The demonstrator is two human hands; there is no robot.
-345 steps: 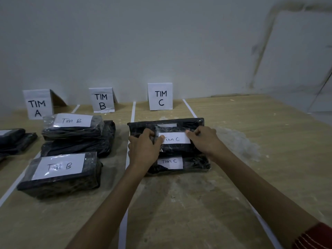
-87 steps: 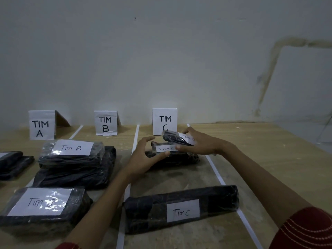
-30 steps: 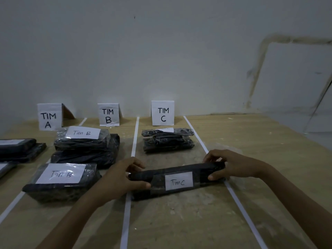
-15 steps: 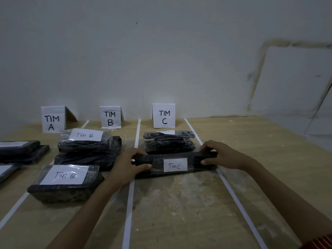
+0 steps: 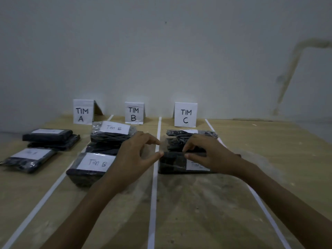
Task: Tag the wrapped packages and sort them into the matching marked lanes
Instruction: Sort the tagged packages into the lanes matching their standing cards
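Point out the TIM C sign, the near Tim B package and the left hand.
TIM C sign [image 5: 185, 115], head view, its front face.
Near Tim B package [image 5: 89, 167], head view, its top.
Left hand [image 5: 133, 159], head view, its back.

both bare arms reached forward from bottom of view. left hand [image 5: 133, 159] was raised, palm turned toward right, fingers spread and loosely curled, thumb stuck out to right. nothing was in it. right hand [image 5: 211, 154] sat close beside it, back of hand up, fingers bent down, thumb and first finger nearly pinched together. could not tell if fingertips pressed on anything. two hands were near each other, not touching. wrists were straight.
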